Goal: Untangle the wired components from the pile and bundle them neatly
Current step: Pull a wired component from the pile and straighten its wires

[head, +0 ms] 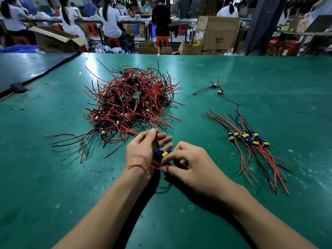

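Note:
A big tangled pile of red and black wired components [131, 103] lies on the green table [53, 186], left of centre. My left hand [143, 150] holds one component [161, 152], blue and yellow, with its red wire running up between thumb and fingers toward the pile. My right hand [188, 164] pinches another red wire end [164, 167] just below that component. A sorted bundle [251, 141] with aligned wires lies to the right.
Two loose components [217, 88] with wires sit at the far right of the table. A dark mat [27, 69] covers the left corner. Beyond the far edge stand cardboard boxes [215, 33] and seated people at benches.

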The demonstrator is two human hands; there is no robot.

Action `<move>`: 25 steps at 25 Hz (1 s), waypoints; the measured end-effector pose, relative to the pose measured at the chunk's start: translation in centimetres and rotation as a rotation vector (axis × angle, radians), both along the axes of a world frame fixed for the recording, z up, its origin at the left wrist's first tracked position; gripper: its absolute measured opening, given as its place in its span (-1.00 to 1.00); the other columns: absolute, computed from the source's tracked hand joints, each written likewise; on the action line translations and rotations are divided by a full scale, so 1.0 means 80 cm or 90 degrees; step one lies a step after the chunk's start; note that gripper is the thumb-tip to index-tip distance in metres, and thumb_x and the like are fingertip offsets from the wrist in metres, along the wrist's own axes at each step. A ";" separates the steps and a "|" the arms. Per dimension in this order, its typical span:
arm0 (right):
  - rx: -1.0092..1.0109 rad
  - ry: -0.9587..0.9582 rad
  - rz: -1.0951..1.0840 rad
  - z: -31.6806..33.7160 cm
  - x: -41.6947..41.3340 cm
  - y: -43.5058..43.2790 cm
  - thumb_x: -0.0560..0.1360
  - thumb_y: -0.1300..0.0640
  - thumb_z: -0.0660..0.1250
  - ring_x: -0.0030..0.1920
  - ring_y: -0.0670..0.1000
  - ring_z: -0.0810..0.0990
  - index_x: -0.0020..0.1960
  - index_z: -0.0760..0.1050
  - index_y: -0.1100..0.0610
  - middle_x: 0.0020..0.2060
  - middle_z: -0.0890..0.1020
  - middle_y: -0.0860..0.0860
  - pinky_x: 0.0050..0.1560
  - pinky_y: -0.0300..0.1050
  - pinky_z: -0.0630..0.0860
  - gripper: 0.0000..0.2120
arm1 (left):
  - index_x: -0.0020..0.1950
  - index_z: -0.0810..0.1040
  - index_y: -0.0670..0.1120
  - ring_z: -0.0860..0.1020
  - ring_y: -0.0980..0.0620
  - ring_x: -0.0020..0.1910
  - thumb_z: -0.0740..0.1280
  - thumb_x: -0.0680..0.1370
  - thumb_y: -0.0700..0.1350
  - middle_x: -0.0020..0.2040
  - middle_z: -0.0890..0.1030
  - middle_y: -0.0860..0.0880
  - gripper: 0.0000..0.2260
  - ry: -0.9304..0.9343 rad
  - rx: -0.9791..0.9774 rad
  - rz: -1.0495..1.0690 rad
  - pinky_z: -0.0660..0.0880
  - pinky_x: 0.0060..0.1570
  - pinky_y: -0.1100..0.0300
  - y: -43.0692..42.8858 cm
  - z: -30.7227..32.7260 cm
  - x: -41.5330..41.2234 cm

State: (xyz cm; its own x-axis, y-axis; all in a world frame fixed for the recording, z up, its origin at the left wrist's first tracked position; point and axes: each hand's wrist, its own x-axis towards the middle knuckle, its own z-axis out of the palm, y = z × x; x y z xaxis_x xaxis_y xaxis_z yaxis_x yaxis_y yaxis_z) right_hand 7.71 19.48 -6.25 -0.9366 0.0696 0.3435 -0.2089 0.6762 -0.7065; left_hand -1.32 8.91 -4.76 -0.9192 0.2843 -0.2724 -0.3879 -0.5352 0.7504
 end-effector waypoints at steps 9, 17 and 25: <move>-0.557 0.027 -0.113 0.010 -0.009 0.026 0.52 0.28 0.41 -0.16 -0.01 0.68 -0.07 0.69 0.14 -0.17 0.72 0.09 -0.06 -0.22 0.62 -0.90 | 0.06 0.58 -0.18 0.62 -0.12 0.06 0.11 0.41 -0.44 0.01 0.66 -0.18 -0.63 0.056 0.004 -0.183 0.60 0.08 0.00 -0.012 0.000 0.000; -0.576 0.008 -0.094 0.013 -0.005 0.034 0.41 0.09 0.50 -0.11 0.06 0.69 -0.02 0.69 0.10 -0.09 0.73 0.15 -0.08 -0.10 0.62 -0.83 | 0.08 0.60 -0.19 0.61 -0.08 -0.21 0.42 0.47 -0.05 -0.09 0.63 -0.18 -0.73 0.082 -0.075 -0.335 0.60 -0.11 0.05 -0.008 -0.006 0.008; -0.596 -0.012 -0.117 0.009 -0.011 0.033 0.41 0.10 0.51 -0.11 -0.02 0.65 -0.06 0.68 0.10 -0.14 0.72 0.10 -0.04 -0.06 0.54 -0.86 | 0.03 0.56 -0.21 0.65 -0.04 -0.32 0.48 0.32 -0.21 -0.22 0.66 -0.16 -0.69 0.138 -0.102 -0.347 0.60 -0.32 0.18 -0.008 -0.006 0.013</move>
State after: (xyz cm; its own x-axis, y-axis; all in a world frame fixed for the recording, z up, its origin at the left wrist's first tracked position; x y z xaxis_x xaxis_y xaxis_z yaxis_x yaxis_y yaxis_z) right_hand 6.87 22.11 -5.57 -0.8885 0.4550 0.0593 -0.1394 -0.1444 -0.9797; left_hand -0.32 8.30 -5.26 -0.6916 0.7010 -0.1743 -0.4043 -0.1757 0.8976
